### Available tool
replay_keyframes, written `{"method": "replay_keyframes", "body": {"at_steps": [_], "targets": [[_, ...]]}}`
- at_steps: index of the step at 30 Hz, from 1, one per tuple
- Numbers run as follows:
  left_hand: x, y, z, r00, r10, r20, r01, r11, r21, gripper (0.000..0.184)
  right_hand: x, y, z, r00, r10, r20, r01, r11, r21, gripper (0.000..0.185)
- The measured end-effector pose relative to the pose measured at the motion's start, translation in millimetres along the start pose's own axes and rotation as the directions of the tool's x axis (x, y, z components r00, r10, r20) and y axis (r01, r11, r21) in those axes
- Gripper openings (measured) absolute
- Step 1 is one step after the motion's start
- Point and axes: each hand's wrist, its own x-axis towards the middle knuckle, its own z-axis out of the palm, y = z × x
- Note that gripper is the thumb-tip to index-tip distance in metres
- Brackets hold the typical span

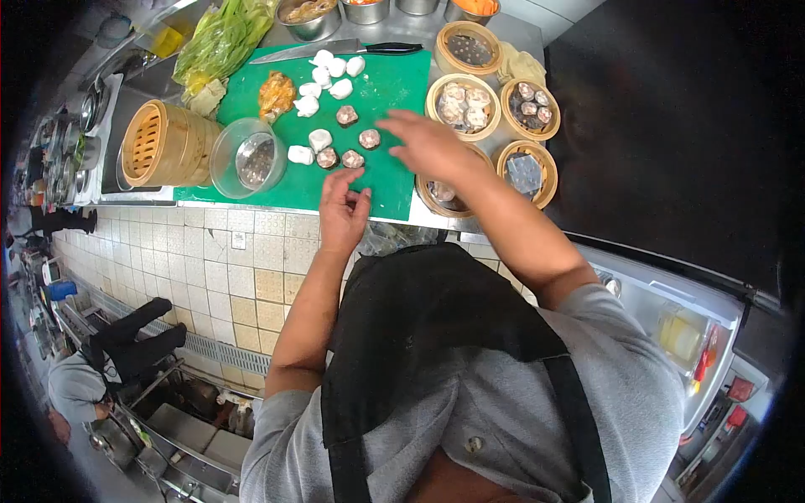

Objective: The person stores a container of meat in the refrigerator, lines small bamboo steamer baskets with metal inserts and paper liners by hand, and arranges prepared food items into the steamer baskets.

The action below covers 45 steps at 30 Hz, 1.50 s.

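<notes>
On the green cutting board [387, 80] lie several siu mai with brownish sides, among them a siu mai [353, 159] at the fingertips of my left hand [342, 214]. That hand's fingers are slightly bent and apart from the thumb; whether they touch the siu mai I cannot tell. My right hand [432, 149] hovers over the board's right edge, fingers stretched out and holding nothing, a little right of another siu mai [369, 139]. White dumplings [319, 140] lie left of these, with more in a cluster farther back. Beside that cluster sits an orange-yellow food lump [276, 96].
Several bamboo steamers [467, 106] with dumplings stand right of the board. A knife [335, 52] lies across its back. At left are a clear plastic tub [248, 158], stacked steamers [170, 144] and bagged greens [220, 50]. Another person [80, 386] is at lower left.
</notes>
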Motion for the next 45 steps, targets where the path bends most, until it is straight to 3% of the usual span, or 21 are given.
{"method": "replay_keyframes", "body": {"at_steps": [2, 4, 6, 7, 9, 10, 11, 13, 15, 18, 21, 24, 29, 30, 32, 34, 36, 39, 45], "targets": [[6.1, 7.4, -6.5, 0.994, 0.108, -0.004, -0.107, 0.985, 0.135, 0.042, 19.1, 0.2, 41.4, 0.998, -0.052, -0.019, 0.051, 0.996, -0.072, 0.044], [12.9, 13.8, -8.7, 0.995, 0.094, 0.026, -0.098, 0.974, 0.204, 0.045, 33.6, -3.3, 57.2, 0.996, -0.072, -0.054, 0.065, 0.991, -0.114, 0.042], [19.4, 9.4, -10.9, 0.993, 0.103, 0.061, -0.118, 0.936, 0.332, 0.053, 41.6, -7.3, 54.4, 0.986, -0.021, 0.166, 0.045, 0.989, -0.139, 0.032], [22.1, 5.1, -11.3, 0.991, 0.108, 0.075, -0.127, 0.937, 0.326, 0.053, 38.1, -6.4, 50.5, 0.987, -0.007, 0.160, 0.030, 0.989, -0.144, 0.032], [27.3, 4.2, -9.6, 0.991, 0.101, 0.090, -0.131, 0.886, 0.444, 0.053, 28.3, -13.1, 38.2, 0.999, 0.036, -0.005, -0.035, 0.998, 0.052, 0.028], [28.2, 3.9, -8.5, 0.993, 0.078, 0.085, -0.109, 0.883, 0.457, 0.052, 19.2, -13.5, 28.9, 0.999, 0.048, -0.008, -0.048, 0.998, 0.047, 0.028], [28.9, 0.7, -7.6, 0.992, 0.079, 0.094, -0.113, 0.886, 0.450, 0.052, 4.4, -14.1, 10.6, 0.991, 0.062, -0.122, -0.049, 0.992, 0.113, 0.030], [31.7, -9.1, -8.5, 0.974, 0.195, 0.112, -0.224, 0.809, 0.543, 0.050, -27.5, -2.4, -19.4, 0.952, 0.142, -0.271, -0.095, 0.979, 0.179, 0.032], [33.7, -8.9, -7.8, 0.969, 0.228, 0.099, -0.245, 0.807, 0.538, 0.048, -66.4, 19.4, -45.5, 0.901, 0.248, -0.355, -0.208, 0.967, 0.146, 0.033], [37.9, -1.0, -8.8, 0.985, 0.129, 0.118, -0.173, 0.820, 0.545, 0.046, -118.8, 52.8, -64.3, 0.782, 0.474, -0.403, -0.480, 0.872, 0.094, 0.032], [40.8, 4.0, -6.0, 0.967, 0.213, 0.139, -0.254, 0.792, 0.555, 0.043, -142.4, 78.2, -59.6, 0.755, 0.525, -0.394, -0.559, 0.828, 0.031, 0.034], [41.3, 12.8, 0.4, 0.985, 0.118, 0.122, -0.166, 0.825, 0.541, 0.041, -145.0, 85.1, -44.1, 0.715, 0.613, -0.336, -0.615, 0.780, 0.116, 0.033], [47.1, 65.6, 34.8, 0.972, 0.136, 0.193, -0.194, 0.926, 0.323, 0.038, -158.4, 66.6, -54.0, 0.690, 0.632, -0.352, -0.613, 0.770, 0.180, 0.031], [48.7, 77.2, 50.1, 0.948, 0.239, 0.210, -0.290, 0.919, 0.266, 0.036, -165.6, 62.6, -58.2, 0.684, 0.616, -0.390, -0.591, 0.782, 0.199, 0.029], [52.8, 98.8, 84.8, 0.906, 0.274, 0.322, -0.353, 0.909, 0.221, 0.033, -180.8, 57.5, -64.5, 0.676, 0.597, -0.431, -0.566, 0.796, 0.216, 0.027], [59.4, 105.3, 130.1, 0.784, 0.510, 0.353, -0.597, 0.776, 0.205, 0.032, -198.2, 52.9, -69.6, 0.686, 0.641, -0.344, -0.586, 0.767, 0.261, 0.021], [61.3, 118.7, 169.4, 0.747, 0.504, 0.435, -0.609, 0.780, 0.143, 0.030, -211.5, 45.1, -70.0, 0.676, 0.664, -0.320, -0.577, 0.747, 0.330, 0.020], [64.3, 116.0, 218.3, 0.662, 0.579, 0.476, -0.709, 0.690, 0.146, 0.030, -231.4, 39.0, -68.3, 0.673, 0.685, -0.278, -0.570, 0.720, 0.396, 0.019], [61.4, 90.8, 255.4, 0.673, 0.528, 0.518, -0.723, 0.619, 0.309, 0.030, -252.5, 32.7, -70.6, 0.660, 0.719, -0.217, -0.597, 0.678, 0.429, 0.018]]}}
